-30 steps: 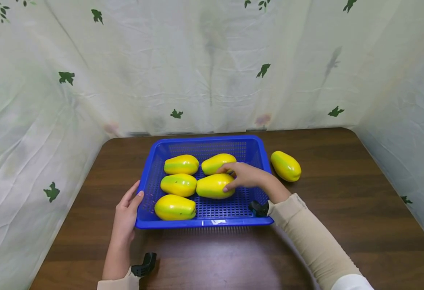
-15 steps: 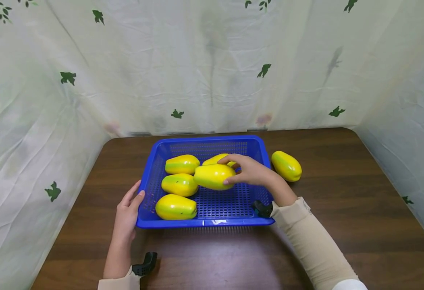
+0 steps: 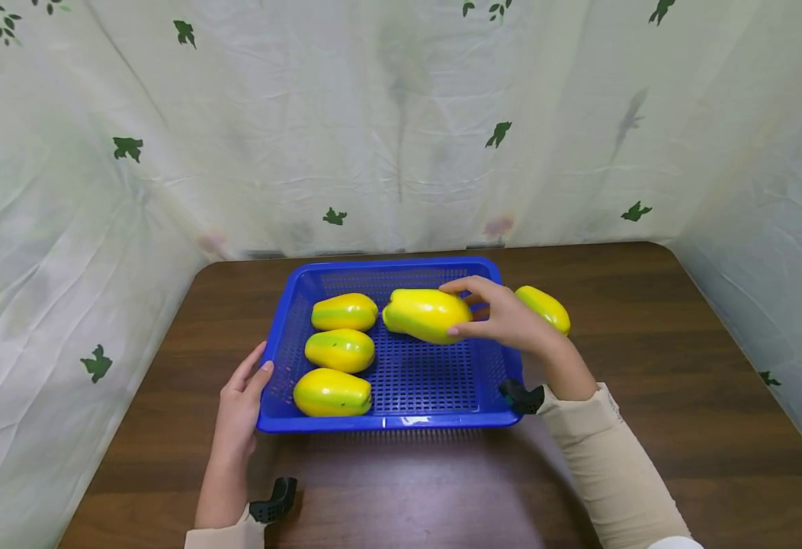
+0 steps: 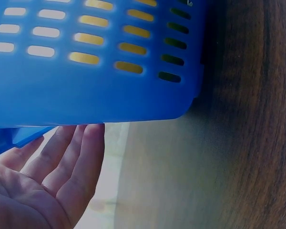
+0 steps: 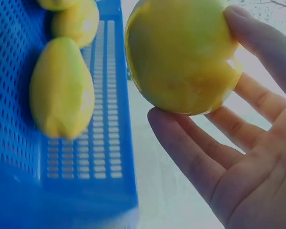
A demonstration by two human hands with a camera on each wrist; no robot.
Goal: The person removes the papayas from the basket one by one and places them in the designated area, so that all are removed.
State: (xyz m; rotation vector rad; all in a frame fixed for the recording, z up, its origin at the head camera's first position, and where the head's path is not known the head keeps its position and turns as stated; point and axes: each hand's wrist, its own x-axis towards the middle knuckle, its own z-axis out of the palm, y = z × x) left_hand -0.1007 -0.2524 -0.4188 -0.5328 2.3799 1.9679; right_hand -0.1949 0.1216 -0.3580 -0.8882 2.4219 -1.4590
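My right hand (image 3: 500,316) holds a yellow-green papaya (image 3: 431,316) by one end, thumb on the near side and fingers on the far side. The papaya is raised over the back right part of a blue plastic basket (image 3: 497,408), largely hiding another papaya behind it. In the right wrist view, the held papaya (image 5: 181,57) sits between thumb and fingertips. Along the basket's left side lie three more papayas (image 3: 339,349) in a column. My left hand (image 3: 239,396) grips the left rim, thumb at the top edge and fingers (image 4: 88,152) against the outer wall.
One more papaya (image 3: 546,309) lies on the brown wooden table (image 3: 648,366) to the right of the basket, partly behind my right hand. A pale curtain (image 3: 401,137) with green leaf patterns hangs behind and on both sides of the table.
My right hand has lifted the papaya from the middle of the basket and carried it back and to the right. The left hand and the basket have stayed in place.
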